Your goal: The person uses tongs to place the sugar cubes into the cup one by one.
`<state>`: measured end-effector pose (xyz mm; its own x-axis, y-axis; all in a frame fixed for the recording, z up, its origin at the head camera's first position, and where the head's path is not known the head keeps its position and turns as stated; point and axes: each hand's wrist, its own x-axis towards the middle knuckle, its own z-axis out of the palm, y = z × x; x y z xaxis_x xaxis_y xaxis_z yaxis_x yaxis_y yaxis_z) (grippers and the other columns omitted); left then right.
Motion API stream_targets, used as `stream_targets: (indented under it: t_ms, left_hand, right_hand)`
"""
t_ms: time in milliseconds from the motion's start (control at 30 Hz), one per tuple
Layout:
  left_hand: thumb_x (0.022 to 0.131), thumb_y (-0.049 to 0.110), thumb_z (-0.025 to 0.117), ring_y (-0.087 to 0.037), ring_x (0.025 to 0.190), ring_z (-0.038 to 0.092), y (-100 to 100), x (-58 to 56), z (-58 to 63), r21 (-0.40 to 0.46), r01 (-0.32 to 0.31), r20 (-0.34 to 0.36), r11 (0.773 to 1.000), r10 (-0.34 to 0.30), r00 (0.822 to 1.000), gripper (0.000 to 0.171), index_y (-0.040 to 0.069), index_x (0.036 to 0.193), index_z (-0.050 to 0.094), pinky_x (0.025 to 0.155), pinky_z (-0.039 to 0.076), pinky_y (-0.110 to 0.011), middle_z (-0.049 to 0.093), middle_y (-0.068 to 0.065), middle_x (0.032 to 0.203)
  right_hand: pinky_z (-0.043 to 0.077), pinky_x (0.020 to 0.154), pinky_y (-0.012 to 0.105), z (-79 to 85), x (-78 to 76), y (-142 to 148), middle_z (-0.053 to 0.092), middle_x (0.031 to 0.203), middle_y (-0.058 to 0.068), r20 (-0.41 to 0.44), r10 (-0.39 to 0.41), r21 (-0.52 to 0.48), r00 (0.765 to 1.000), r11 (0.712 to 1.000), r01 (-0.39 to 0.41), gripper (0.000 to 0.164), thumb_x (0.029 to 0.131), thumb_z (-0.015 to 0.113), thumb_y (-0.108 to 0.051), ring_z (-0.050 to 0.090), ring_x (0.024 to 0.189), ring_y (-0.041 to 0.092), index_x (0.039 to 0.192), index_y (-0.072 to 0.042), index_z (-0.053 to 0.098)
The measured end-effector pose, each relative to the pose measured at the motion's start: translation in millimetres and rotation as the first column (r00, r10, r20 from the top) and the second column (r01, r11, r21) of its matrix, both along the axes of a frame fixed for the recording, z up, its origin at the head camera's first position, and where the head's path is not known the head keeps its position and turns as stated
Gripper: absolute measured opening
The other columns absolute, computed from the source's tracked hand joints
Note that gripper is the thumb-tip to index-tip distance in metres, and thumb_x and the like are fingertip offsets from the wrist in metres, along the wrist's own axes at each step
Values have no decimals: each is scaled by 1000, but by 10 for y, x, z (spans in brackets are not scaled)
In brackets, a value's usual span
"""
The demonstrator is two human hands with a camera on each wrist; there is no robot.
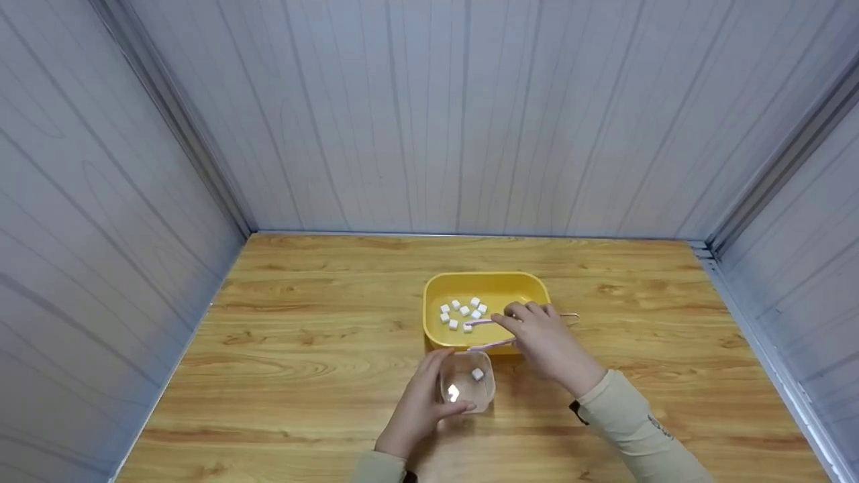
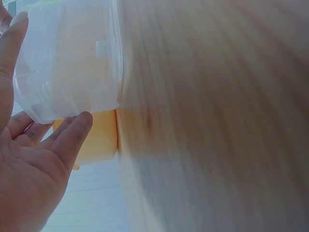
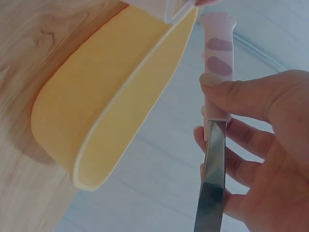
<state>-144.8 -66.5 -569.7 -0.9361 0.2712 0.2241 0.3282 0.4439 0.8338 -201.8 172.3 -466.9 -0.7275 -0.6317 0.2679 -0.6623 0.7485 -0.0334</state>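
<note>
My right hand holds a pair of metal tongs with pink-sleeved ends, thumb on one side and fingers on the other. The two pink ends stand apart above the near edge of a yellow tub. Several small white cubes lie in the tub's left half, one just beneath the far tong end. Between thumb and fingers, my left hand grips a clear plastic box in front of the tub. One white cube sits inside the box.
Tub and box are on a wood-grain table. Pale panel walls rise behind it and along both sides. In the head view, the tongs' bent metal end sticks out past the tub's right rim.
</note>
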Motion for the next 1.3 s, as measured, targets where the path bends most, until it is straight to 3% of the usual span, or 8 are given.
stream_targets:
  t_ms: [433,667,1167,1300]
  left_hand:
    - [68,34,83,-22,131,37,-9,2,-9,18,12,4,1000,-12,1000,88,13,142,39,110,29,-41,40,-1,142]
    - [68,40,81,-20,132,37,-12,10,-5,28,7,25,1000,-7,1000,90,13,143,39,111,29,-39,40,-1,143]
    - [66,41,82,-19,132,37,-1,-5,4,43,5,35,999,-7,999,91,15,143,40,111,28,-39,40,1,142]
    - [67,42,81,-20,130,39,-9,-10,-5,31,10,6,999,-10,1000,91,11,142,40,110,30,-41,41,0,141]
  right_hand:
    - [43,82,51,-36,-174,58,57,110,5,42,-67,15,997,998,67,53,76,80,-6,53,99,29,124,-19,61]
    - [42,89,57,-43,-234,56,57,111,6,79,-101,44,992,994,98,53,77,79,-6,52,103,29,126,-18,61]
    - [42,89,55,-47,-370,43,58,113,8,102,-126,83,987,990,118,50,79,77,-7,53,105,31,126,-15,62]
    - [42,86,53,-56,-405,27,57,113,8,101,-123,80,987,990,115,50,78,78,-7,53,106,31,125,-15,62]
